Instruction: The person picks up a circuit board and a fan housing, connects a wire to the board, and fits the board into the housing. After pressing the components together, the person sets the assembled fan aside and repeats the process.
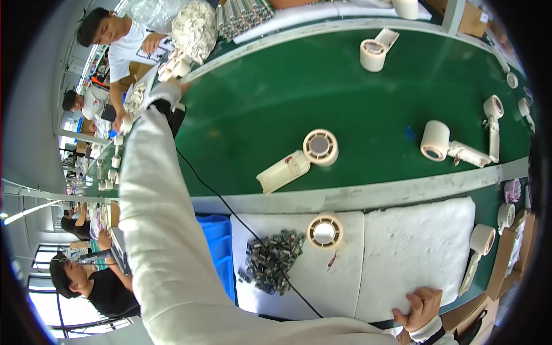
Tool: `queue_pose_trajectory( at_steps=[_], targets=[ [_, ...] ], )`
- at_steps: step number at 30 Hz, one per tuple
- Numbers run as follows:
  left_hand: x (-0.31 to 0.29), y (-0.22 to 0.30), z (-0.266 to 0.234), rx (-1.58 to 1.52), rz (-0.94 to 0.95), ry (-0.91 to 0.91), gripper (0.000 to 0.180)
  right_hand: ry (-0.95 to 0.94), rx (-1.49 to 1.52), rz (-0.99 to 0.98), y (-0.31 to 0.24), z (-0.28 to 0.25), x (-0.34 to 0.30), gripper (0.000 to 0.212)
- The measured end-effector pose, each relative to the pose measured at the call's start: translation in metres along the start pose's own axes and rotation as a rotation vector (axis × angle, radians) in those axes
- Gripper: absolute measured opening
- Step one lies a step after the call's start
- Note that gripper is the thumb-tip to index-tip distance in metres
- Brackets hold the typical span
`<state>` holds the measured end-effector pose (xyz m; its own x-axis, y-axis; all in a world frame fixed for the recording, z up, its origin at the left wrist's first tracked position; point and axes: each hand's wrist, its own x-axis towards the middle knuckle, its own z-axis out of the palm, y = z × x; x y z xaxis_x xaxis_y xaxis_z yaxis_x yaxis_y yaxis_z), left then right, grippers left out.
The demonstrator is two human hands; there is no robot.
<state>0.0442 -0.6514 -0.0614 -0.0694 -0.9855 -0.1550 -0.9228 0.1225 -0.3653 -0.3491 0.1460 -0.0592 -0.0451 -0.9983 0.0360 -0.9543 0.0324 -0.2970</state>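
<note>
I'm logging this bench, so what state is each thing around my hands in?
Handled part mid-belt: lying down, handle extended
Round part: on the mat, slotted face up, no handle visible
Small boards: heaped loosely
Cable: uncoiled, crossing the heap
Blue bin: partly hidden, contents unclear
White mat: spread flat
Right hand: on the mat, fingers bent, seemingly empty
Left hand: outstretched, grip unclear

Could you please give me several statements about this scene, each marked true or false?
1. The right hand is at the near edge of a white pad. True.
2. A black cable crosses the pile of small parts. True.
3. The blue bin stands right of the pile. False: the blue bin is left of it.
4. The left sleeve is black. False: the left sleeve is white.
</note>
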Motion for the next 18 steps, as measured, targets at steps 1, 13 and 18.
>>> queue_pose_trajectory(
  at_steps=[1, 13, 18],
  targets=[
    [-0.019, -0.015, -0.044, 0.041, 0.130, 0.022, 0.080, 0.043, 0.025, -0.032, 0.002, 0.003, 0.003, 0.051],
    [-0.411, 0.170, -0.112, -0.243, 1.682, -0.113, 0.054, 0.106, 0.059, -0.053, 0.011, 0.009, -0.001, 0.047],
    [-0.383, 0.147, -0.137, -0.574, 1.561, -0.377, 0.051, 0.117, 0.053, -0.062, 0.011, 0.007, 0.004, 0.047]
  ],
)
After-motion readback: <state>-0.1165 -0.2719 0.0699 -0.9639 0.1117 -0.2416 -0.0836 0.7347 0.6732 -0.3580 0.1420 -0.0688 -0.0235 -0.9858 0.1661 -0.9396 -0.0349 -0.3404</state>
